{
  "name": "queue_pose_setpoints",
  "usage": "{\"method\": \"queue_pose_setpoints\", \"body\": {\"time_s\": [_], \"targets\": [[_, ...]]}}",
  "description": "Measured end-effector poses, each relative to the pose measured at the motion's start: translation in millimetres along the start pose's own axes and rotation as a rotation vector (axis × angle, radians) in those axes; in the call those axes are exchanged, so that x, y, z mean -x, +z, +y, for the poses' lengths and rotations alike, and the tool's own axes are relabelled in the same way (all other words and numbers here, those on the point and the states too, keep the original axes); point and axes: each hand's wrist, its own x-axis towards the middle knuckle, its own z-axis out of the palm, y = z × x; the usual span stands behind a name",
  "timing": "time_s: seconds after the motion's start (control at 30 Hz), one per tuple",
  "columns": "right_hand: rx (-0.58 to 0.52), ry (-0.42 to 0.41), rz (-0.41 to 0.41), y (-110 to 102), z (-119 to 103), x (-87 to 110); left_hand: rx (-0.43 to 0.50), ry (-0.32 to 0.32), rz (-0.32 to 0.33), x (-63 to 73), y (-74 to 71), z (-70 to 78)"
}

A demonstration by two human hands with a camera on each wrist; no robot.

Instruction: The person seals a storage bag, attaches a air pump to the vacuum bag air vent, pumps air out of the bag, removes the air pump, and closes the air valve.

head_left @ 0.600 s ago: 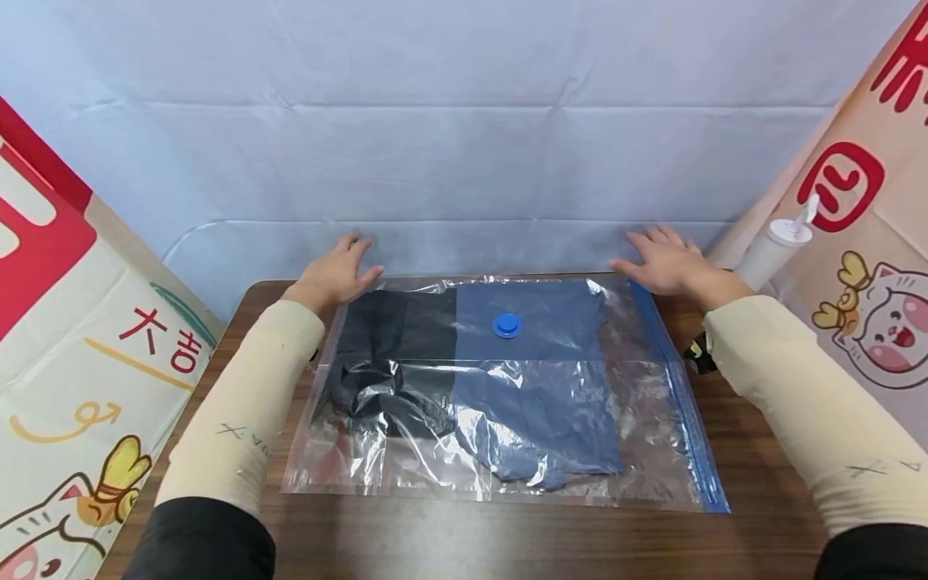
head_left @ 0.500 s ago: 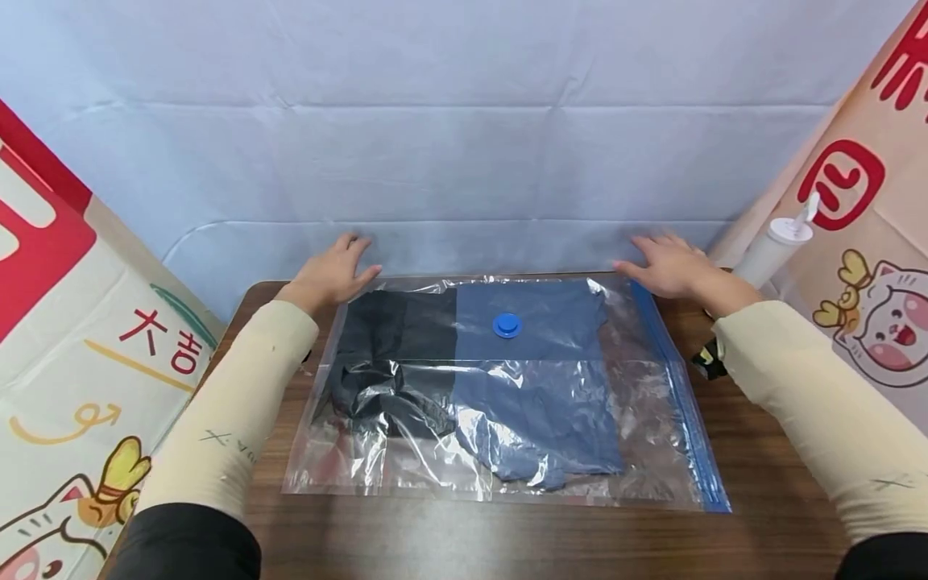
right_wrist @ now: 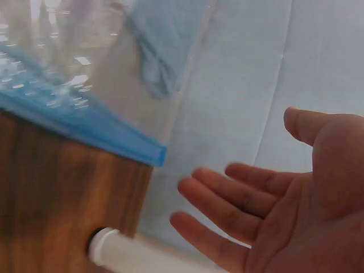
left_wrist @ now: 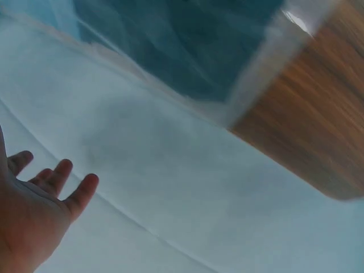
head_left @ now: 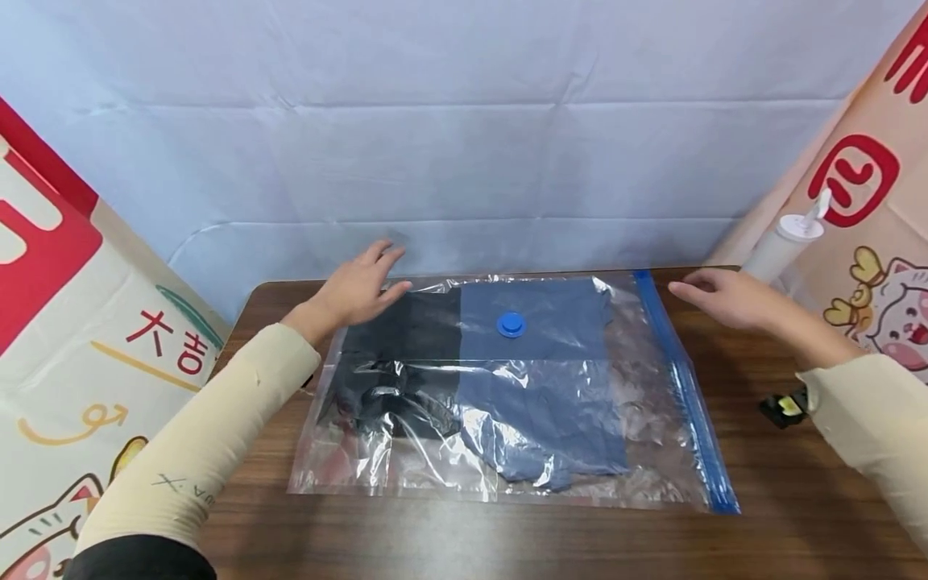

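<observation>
A clear plastic vacuum storage bag (head_left: pixel 536 491) lies flat on the wooden table. Inside it are a folded dark garment (head_left: pixel 424 330) on the left and a blue garment (head_left: pixel 551 387) on the right. A round blue valve (head_left: pixel 511 325) sits on its upper part, and a blue zip strip (head_left: pixel 685 387) runs down its right edge. My left hand (head_left: pixel 351 294) hovers by the bag's far left corner, fingers spread and holding nothing. Off the bag's far right corner, my right hand (head_left: pixel 732 298) is in the air, apart from the bag; its fingers look relaxed in the right wrist view.
A white cylinder with a handle (head_left: pixel 786 242), perhaps a hand pump, stands at the table's far right. A small black object with a yellow-green patch (head_left: pixel 785 407) is beside the right sleeve. Pale cloth (head_left: pixel 464 161) hangs behind the table (head_left: pixel 464 540).
My right hand has moved right, away from the bag's far corner toward the white cylinder. My left hand has shifted slightly right. The bag stays where it lay; the view has tilted slightly.
</observation>
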Motion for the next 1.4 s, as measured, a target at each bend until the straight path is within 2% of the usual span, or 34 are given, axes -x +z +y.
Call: {"method": "queue_pose_setpoints", "body": {"time_s": [0.2,0.4,0.53,0.63,0.73,0.8,0.9,1.07,1.2,1.4], "targets": [[-0.131,0.052,-0.066,19.0,39.4,32.0,0.056,0.043,-0.044,-3.0,25.3,45.3],[-0.233,0.143,-0.155,46.3,65.9,58.2,0.06,0.108,-0.103,-6.9,58.0,106.0],[-0.334,0.187,-0.214,61.7,73.2,69.4,0.078,0.148,-0.152,-9.5,78.5,151.6],[-0.426,0.21,-0.25,73.3,73.1,73.2,0.037,0.204,-0.198,-11.2,88.5,184.2],[-0.515,0.234,-0.272,82.9,70.9,76.4,-0.014,0.263,-0.24,-13.2,97.6,211.5],[-0.567,0.25,-0.271,88.2,69.6,77.8,-0.04,0.283,-0.267,-13.8,104.2,224.6],[-0.618,0.274,-0.27,93.1,67.8,79.2,-0.046,0.284,-0.331,-12.6,114.2,236.6],[-0.657,0.271,-0.28,94.6,68.2,79.7,-0.056,0.258,-0.419,-9.6,129.3,243.8],[-0.712,0.262,-0.289,97.1,71.9,79.2,-0.057,0.247,-0.423,-6.8,136.3,243.4],[-0.758,0.224,-0.324,105.0,78.5,79.2,-0.055,0.254,-0.412,-5.1,139.3,241.1]]}}
